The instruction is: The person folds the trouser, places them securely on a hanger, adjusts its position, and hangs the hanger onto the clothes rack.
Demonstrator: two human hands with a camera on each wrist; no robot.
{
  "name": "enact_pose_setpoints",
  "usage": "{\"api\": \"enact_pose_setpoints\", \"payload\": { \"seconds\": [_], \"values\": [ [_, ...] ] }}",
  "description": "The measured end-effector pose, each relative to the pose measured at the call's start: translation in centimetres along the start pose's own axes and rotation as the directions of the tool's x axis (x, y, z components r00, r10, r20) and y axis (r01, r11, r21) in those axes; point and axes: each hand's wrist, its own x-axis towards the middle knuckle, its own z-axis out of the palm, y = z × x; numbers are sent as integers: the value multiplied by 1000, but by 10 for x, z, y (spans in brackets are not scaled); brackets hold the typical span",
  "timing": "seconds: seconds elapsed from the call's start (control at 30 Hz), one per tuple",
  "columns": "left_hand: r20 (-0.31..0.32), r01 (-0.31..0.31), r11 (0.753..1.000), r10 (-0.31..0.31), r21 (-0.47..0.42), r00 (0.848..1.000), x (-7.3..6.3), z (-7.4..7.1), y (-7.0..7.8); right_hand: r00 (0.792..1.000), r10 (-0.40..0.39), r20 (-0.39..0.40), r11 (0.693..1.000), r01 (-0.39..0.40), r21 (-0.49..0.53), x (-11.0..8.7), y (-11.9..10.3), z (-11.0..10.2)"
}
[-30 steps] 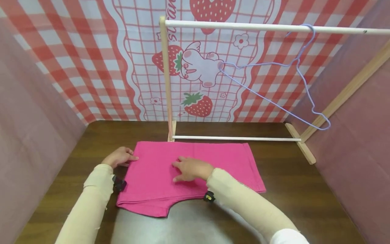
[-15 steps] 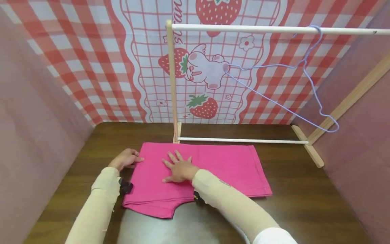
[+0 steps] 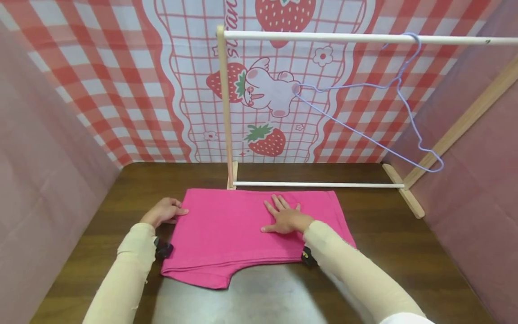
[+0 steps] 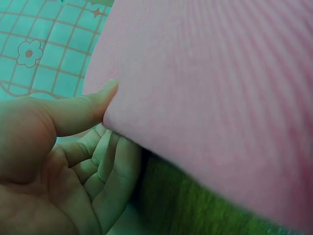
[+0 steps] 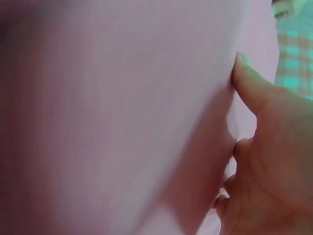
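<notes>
A pair of pink pants [image 3: 222,229] lies folded in half lengthwise on the brown table, waist to the left and leg hem to the right. My left hand [image 3: 162,212] pinches the waist edge; in the left wrist view the thumb [image 4: 83,113] is on top of the pink cloth [image 4: 210,98] and the fingers are beneath it. With fingers spread, my right hand [image 3: 286,220] rests on the right half of the leg. The right wrist view shows its thumb [image 5: 252,85] against the cloth.
Behind the pants stands a wooden rack with a white top rail [image 3: 323,37] and a lower white bar [image 3: 319,184]. A lavender wire hanger [image 3: 364,135] hangs at its right. Pink side walls and a strawberry-print backdrop [image 3: 194,90] enclose the brown table [image 3: 404,270].
My right hand first slid left across the pants, then swept back right along the leg with fingers spread. My left hand has stayed at the waist edge. The head view shifted slightly.
</notes>
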Motion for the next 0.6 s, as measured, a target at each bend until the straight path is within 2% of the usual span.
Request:
{"api": "enact_pose_setpoints", "payload": {
  "seconds": [0.17,0.37,0.47,0.57,0.6],
  "values": [
    [-4,-13,1000,13,-5,1000,2,3,-2,997,80,6,996,-80,41,-17,44,0],
    [-15,-20,1000,19,-8,1000,-1,6,1,983,186,4,979,-185,88,-39,90,-1],
    [-18,-16,1000,16,-15,1000,-2,5,1,983,186,-10,971,-182,155,-47,107,2],
    [-14,-30,999,30,-25,999,-2,2,-1,989,138,-55,966,-123,226,-52,117,7],
    [-2,-56,998,56,-36,998,-1,1,-3,990,122,-73,964,-101,247,-54,119,9]
  ]
}}
